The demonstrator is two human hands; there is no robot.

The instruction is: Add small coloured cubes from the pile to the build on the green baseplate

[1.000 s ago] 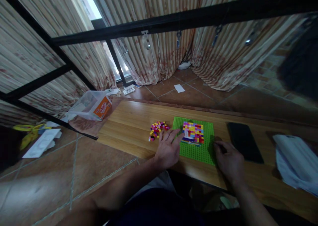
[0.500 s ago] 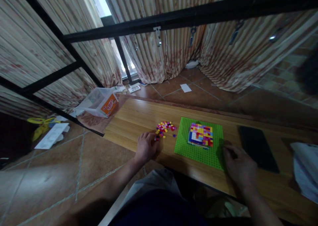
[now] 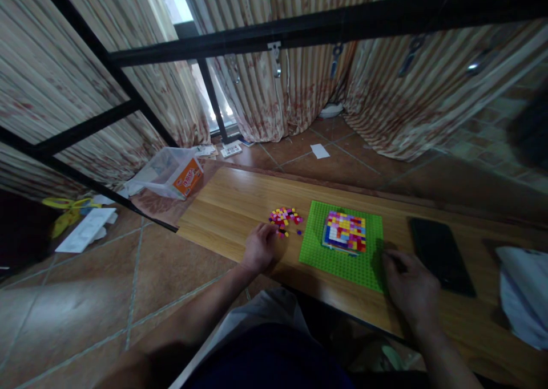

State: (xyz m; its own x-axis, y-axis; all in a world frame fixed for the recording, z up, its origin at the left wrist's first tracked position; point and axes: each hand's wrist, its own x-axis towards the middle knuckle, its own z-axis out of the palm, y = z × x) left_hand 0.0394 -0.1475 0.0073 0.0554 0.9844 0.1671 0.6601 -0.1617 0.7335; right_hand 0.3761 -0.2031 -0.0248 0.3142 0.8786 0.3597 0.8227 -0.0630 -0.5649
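On the wooden table lies a green studded baseplate [image 3: 314, 243]. It carries a block of toy bricks [image 3: 345, 231] in many colours, with white and blue at its near left corner. Left of the plate, small loose bricks [image 3: 287, 215] form a scattered pile. My left hand [image 3: 260, 247] is at the pile's near left edge, thumb and fingers drawn together; whatever they pinch is too small to make out. Close against the plate's right edge rests my right hand [image 3: 411, 289], its fingers curled and their tips partly hidden, so any held piece cannot be made out.
A dark flat phone-like slab [image 3: 440, 255] lies right of my right hand, with a pale bag [image 3: 524, 295] beyond it. A clear plastic bin [image 3: 169, 172] stands past the table's left end. A black metal bar [image 3: 299, 35] crosses in front of the curtains.
My left hand has moved slightly right and forward along the edge of the loose bricks, nudging some. My right hand stays by the plate's edge. The view has shifted a little.
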